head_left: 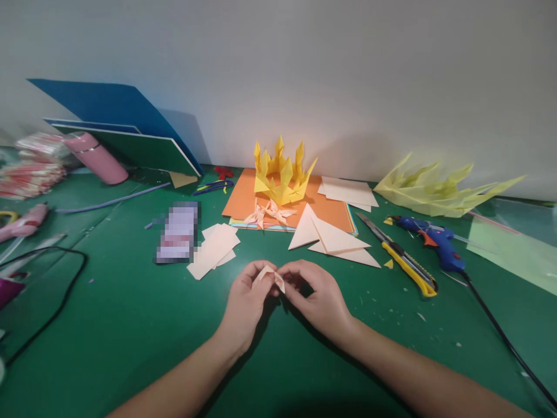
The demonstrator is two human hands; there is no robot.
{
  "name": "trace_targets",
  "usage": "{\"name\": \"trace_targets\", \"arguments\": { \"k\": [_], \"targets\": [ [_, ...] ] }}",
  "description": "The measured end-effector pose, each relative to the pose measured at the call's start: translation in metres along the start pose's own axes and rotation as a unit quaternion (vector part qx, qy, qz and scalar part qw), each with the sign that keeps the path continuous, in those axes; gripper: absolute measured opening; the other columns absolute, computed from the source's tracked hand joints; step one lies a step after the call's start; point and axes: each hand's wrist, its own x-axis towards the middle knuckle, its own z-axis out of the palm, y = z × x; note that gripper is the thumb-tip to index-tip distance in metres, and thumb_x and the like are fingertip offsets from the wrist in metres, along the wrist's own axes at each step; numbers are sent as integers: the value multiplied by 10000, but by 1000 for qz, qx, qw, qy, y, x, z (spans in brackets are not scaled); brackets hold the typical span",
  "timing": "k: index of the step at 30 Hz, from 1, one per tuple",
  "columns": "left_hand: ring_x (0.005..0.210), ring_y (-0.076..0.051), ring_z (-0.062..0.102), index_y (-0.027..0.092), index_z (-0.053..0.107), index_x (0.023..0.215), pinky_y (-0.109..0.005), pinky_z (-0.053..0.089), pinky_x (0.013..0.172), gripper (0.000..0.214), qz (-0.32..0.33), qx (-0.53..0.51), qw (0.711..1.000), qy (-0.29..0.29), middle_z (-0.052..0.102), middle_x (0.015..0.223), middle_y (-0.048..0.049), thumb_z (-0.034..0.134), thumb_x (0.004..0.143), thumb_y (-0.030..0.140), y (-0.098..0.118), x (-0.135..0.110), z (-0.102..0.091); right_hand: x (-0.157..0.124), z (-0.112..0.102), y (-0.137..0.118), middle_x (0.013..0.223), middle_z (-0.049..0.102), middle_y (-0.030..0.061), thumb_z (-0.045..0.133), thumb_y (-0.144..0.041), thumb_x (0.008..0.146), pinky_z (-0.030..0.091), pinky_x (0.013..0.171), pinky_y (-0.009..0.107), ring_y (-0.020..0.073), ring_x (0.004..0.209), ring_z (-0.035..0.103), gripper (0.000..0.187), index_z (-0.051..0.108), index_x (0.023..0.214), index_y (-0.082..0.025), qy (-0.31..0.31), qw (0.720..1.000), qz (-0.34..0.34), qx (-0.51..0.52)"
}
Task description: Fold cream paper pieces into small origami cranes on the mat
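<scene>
Between my two hands is a small folded piece of pale pink paper (267, 271), low over the green table. My left hand (249, 296) pinches it with thumb and fingers from the left. My right hand (314, 287) has its thumb and forefinger closed at the paper's right edge. Some of the paper is covered by my fingers. Just beyond lie folded pink paper stars (270, 213) on a stack of orange paper (237, 194). Pink paper triangles (335, 235) rest to the right, and pink paper rectangles (216, 248) to the left.
A yellow paper crown (282, 180) stands on the orange stack. At right are a yellow utility knife (404, 261), a blue glue gun (435, 239) with a black cord, and a pale yellow paper crown (435, 188). A blurred-out phone (177, 232) and pink bottle (96, 158) are at left.
</scene>
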Motion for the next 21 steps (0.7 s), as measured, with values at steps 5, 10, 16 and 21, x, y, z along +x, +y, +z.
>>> {"name": "trace_targets", "arguments": {
  "k": [5,10,16,21],
  "targets": [
    [517,-87,437,174,580,661,-201,352,532,120,1,27,1000,0,541,561,41,656,655,267,0,-1,-1,-1,0,1,671,642,4,544,-192,817,468,546,230,121,559,562,95,638,812,-195,10,1000,-4,-3],
    [537,-90,435,182,561,643,-196,351,558,72,-6,22,1000,-12,515,532,51,614,672,222,-2,-1,-1,-2,0,2,669,643,1,548,-165,796,458,542,228,118,551,555,94,637,795,-194,5,1000,2,1],
    [547,-90,449,179,565,664,-200,371,581,91,-14,-6,1000,-8,508,544,56,626,681,244,-4,-2,-1,-2,1,1,686,652,9,534,-195,820,462,539,232,123,561,562,106,639,808,-194,0,1000,12,15],
    [579,-91,467,177,558,672,-199,381,605,82,-20,-7,1000,-10,532,572,49,628,666,219,-4,-3,0,-2,0,2,686,655,9,530,-184,817,465,550,234,123,560,561,113,643,817,-196,4,1000,10,17]
  ]
}}
